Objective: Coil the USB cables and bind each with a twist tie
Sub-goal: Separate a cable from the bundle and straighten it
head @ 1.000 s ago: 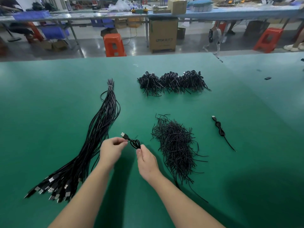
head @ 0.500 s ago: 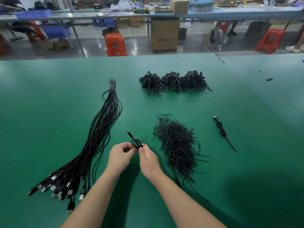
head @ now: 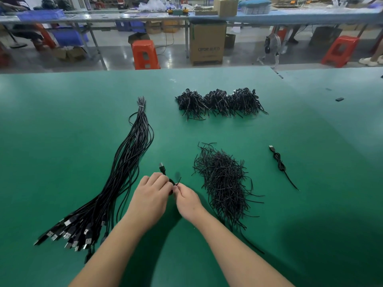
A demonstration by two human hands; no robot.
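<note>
I see a plain green table (head: 62, 141) under everything. The long bundle of cables (head: 124, 172) near its left edge is black with silver plugs. The loose ties (head: 223, 183), the three bound heaps (head: 219, 102) toward the far edge and the single coiled cable (head: 278, 162) are black. Beyond the far edge stand orange-red stools (head: 145, 53), a brown carton (head: 207, 42) and blue bins (head: 41, 14).

The coiled cable (head: 170, 181) is almost wholly hidden between the left hand (head: 150, 198) and right hand (head: 187, 198); only its blurred plug and a bit of loop show. The twist tie (head: 178, 181) is too thin to trace. Both forearms run off the bottom edge. Far bench items are too small to identify.
</note>
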